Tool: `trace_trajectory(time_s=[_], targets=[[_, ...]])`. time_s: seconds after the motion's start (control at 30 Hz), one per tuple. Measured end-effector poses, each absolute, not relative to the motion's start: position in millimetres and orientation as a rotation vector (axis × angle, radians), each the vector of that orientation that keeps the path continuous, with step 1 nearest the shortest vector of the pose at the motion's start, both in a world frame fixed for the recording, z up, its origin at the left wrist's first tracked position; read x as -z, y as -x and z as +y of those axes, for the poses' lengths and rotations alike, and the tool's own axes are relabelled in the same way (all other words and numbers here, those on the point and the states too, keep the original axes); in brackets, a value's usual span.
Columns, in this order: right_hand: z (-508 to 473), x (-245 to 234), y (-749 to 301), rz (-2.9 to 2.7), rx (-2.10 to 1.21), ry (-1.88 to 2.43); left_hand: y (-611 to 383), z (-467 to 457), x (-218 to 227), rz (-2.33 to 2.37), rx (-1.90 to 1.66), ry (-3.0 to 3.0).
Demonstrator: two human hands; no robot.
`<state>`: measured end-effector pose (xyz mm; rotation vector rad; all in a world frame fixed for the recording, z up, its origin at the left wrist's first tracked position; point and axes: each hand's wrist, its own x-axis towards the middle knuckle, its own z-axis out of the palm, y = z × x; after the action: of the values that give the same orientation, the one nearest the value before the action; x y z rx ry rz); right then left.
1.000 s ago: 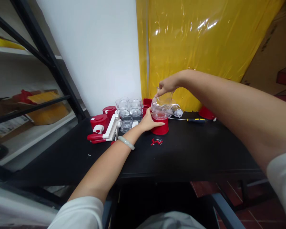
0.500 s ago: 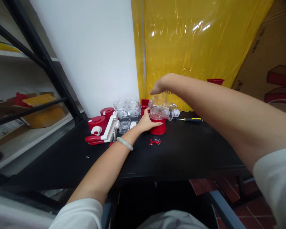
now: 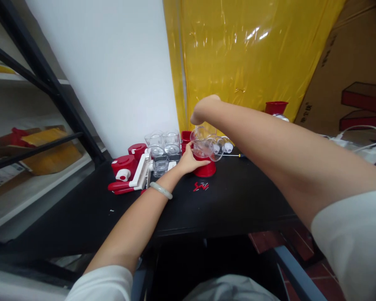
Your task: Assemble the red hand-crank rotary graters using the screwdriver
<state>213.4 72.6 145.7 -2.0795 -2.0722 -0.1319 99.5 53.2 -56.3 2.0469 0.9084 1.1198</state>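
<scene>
A clear plastic housing [image 3: 207, 145] sits on a round red base [image 3: 205, 169] at the back of the black table [image 3: 238, 196]. My left hand [image 3: 186, 161], a pale bangle on its wrist, is curled around the base's left side. My right hand [image 3: 202, 113] reaches over the top of the clear housing and grips it from above; its fingers are mostly hidden behind the wrist. A few small red pieces [image 3: 201, 186] lie on the table just in front of the base.
Left of the base stand several clear cups [image 3: 163, 144], red lidded parts [image 3: 123, 165] and a white and red crank piece [image 3: 138, 175]. A screwdriver [image 3: 235, 155] lies behind my right arm. Yellow plastic sheeting [image 3: 244, 54] hangs behind; a black shelf frame [image 3: 50, 96] stands left.
My right hand has turned over the clear housing, its wrist now raised and the housing rotated and tilted on the base. The left hand stays on the base. The view shifted right.
</scene>
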Motion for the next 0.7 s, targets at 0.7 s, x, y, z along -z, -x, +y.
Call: trace_trajectory(time_s=[0.7], targets=[[76.9,-150.9,-194.5,-2.131,0.151,2.025,-101.5,58.2,56.1,0.952,-1.134,-2.019]])
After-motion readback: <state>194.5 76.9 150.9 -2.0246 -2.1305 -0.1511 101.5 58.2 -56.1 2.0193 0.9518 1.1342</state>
